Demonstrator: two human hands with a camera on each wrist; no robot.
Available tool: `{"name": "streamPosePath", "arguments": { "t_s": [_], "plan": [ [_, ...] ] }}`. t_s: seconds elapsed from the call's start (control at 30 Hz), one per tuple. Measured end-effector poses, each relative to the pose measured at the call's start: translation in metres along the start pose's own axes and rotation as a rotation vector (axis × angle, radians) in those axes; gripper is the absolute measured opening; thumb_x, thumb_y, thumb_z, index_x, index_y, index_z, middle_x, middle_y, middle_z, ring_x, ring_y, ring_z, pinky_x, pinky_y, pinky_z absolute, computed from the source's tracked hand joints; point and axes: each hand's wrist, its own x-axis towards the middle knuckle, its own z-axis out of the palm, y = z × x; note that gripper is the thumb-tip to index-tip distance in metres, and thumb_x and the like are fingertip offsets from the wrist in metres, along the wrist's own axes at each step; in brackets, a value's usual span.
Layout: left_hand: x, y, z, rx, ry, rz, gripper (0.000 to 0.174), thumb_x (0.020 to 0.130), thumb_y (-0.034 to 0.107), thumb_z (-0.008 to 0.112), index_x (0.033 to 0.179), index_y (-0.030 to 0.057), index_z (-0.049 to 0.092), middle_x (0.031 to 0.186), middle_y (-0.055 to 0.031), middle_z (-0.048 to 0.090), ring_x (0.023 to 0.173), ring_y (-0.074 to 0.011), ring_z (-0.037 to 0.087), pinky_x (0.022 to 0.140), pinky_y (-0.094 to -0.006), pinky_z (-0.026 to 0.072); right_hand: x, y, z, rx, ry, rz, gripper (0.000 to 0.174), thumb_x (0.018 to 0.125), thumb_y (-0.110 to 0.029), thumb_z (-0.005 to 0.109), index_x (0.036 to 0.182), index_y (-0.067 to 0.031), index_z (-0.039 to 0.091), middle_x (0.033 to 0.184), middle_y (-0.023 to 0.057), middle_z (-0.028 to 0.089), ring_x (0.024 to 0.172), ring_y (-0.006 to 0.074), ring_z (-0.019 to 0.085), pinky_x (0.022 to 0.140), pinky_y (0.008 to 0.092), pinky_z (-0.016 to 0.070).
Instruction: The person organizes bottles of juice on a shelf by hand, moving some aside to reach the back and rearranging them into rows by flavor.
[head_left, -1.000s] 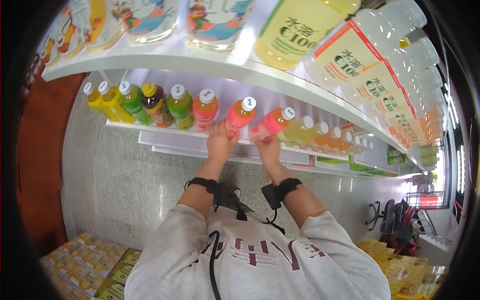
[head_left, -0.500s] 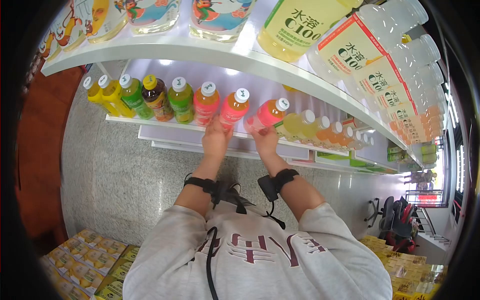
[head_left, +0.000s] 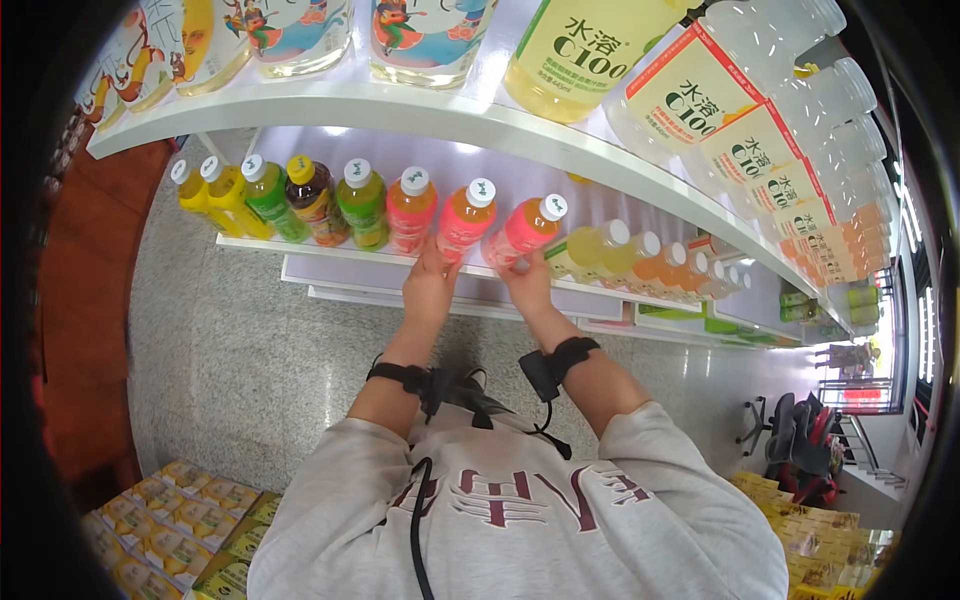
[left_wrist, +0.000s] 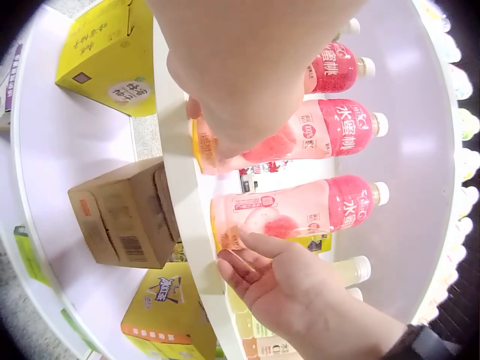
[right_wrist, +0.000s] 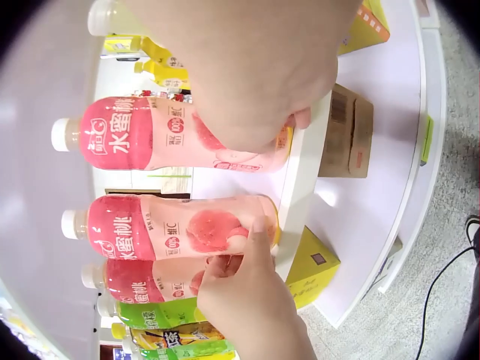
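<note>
the left hand (head_left: 429, 288) pinches the left pink bottle (head_left: 466, 221) just beyond it, near the base; the right hand (head_left: 528, 286) does likewise with the right pink bottle (head_left: 523, 232), perhaps so low because the white shelf (left_wrist: 180, 172) beside both hands bears their weight.

The head view's top edge crops several upper-shelf bottles (head_left: 432, 50). In the left-wrist view, the left hand (head_left: 428, 288) covers part of one pink bottle (head_left: 466, 222); in the right-wrist view, the right hand (head_left: 529, 286) hides part of another.

Right-hand fingers (left_wrist: 236, 279) on pink bottle (left_wrist: 341, 204) (brown carton (left_wrist: 120, 217) below)
</note>
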Motion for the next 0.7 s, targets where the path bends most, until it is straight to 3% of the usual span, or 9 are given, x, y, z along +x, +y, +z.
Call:
{"name": "streamPosePath", "arguments": {
  "t_s": [0.07,0.2,0.4,0.47,0.7],
  "plan": [
    [0.0,-0.002,-0.001,0.18,0.066,0.104,0.066,0.075,0.027,0.074,0.128,0.0003,0.044,0.099,-0.0188,0.064,0.086,-0.0324,0.064,0.07,-0.0405,0.053,0.002,-0.01,-0.006,-0.039,-0.082,0.088,0.047,0.073,-0.012,0.078,0.113,-0.0036,0.054,0.096,0.0106,0.066,0.084,0.0214,0.066,0.073,0.0319,0.0534],
    [0.001,-0.005,0.002,0.21,0.107,0.131,0.065,0.075,0.028,0.074,0.127,-0.0001,0.046,0.093,-0.0168,0.065,0.078,-0.0306,0.065,0.065,-0.0383,0.0534,0.006,-0.016,-0.009,-0.108,-0.202,0.241,0.048,0.073,-0.011,0.078,0.113,-0.0037,0.053,0.097,0.0093,0.066,0.087,0.0184,0.066,0.075,0.0311,0.0533],
    [0.002,0.001,0.001,0.201,0.053,0.086,0.065,0.076,0.03,0.072,0.127,-0.0008,0.045,0.085,-0.0138,0.066,0.076,-0.0283,0.066,0.063,-0.0379,0.0535,0.005,-0.031,0.004,-0.02,-0.129,0.118,0.047,0.069,-0.008,0.081,0.105,-0.0002,0.051,0.098,0.011,0.066,0.089,0.0186,0.065,0.076,0.0306,0.0521],
    [0.005,0.005,-0.003,0.184,-0.054,0.005,0.064,0.077,0.029,0.072,0.126,-0.0013,0.045,0.088,-0.0152,0.066,0.078,-0.0287,0.067,0.063,-0.0381,0.0535,0.004,-0.034,0.008,-0.031,-0.126,0.115,0.047,0.07,-0.009,0.081,0.105,0.0001,0.05,0.098,0.0115,0.066,0.089,0.0189,0.065,0.077,0.0309,0.0517],
    [0.008,-0.006,0.008,0.162,0.027,0.068,0.061,0.076,0.028,0.072,0.124,0.0003,0.045,0.094,-0.016,0.066,0.079,-0.0304,0.067,0.064,-0.0392,0.0535,0.003,-0.017,0.016,-0.105,-0.082,0.096,0.049,0.069,-0.012,0.082,0.104,0.0009,0.051,0.098,0.0124,0.066,0.088,0.0197,0.065,0.077,0.0315,0.0509]
  ]
}}
